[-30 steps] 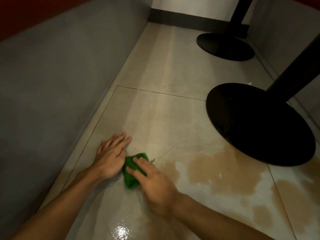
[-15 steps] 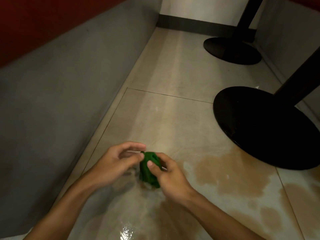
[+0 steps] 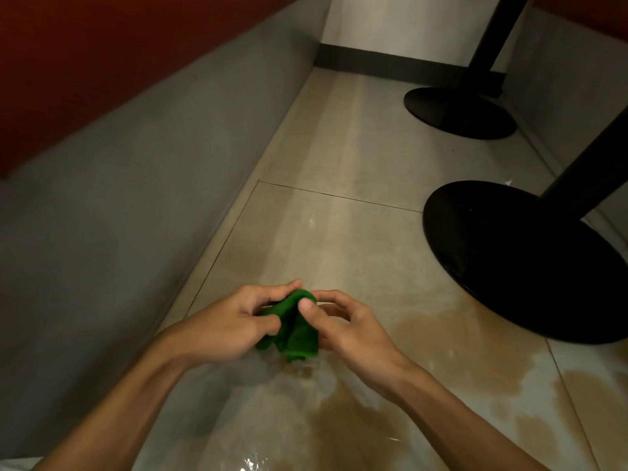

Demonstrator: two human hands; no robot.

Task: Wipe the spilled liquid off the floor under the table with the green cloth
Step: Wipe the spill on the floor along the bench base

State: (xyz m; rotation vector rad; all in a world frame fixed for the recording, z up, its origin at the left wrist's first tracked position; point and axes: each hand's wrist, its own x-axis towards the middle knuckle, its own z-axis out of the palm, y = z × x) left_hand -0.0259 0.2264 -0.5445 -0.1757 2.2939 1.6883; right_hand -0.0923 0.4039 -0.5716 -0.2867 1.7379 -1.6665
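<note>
Both forearms reached forward, wrists turned inward, hands met low over floor (image 3: 339,158). Left hand (image 3: 231,322) curled, pinched cloth (image 3: 297,334); right hand (image 3: 353,331) pinched its other side with thumb and fingers. Cloth bunched between them, above spill (image 3: 441,338) edge, near table base (image 3: 516,263). Second before, cloth lay on floor, left palm flat

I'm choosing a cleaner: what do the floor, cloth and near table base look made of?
Floor: likely glazed tile, beige and glossy; straight joints, glints where wet. Cloth: soft green fabric, perhaps microfibre; it hangs in limp folds. Near table base: probably painted metal, matte black; thin flat disc.
</note>
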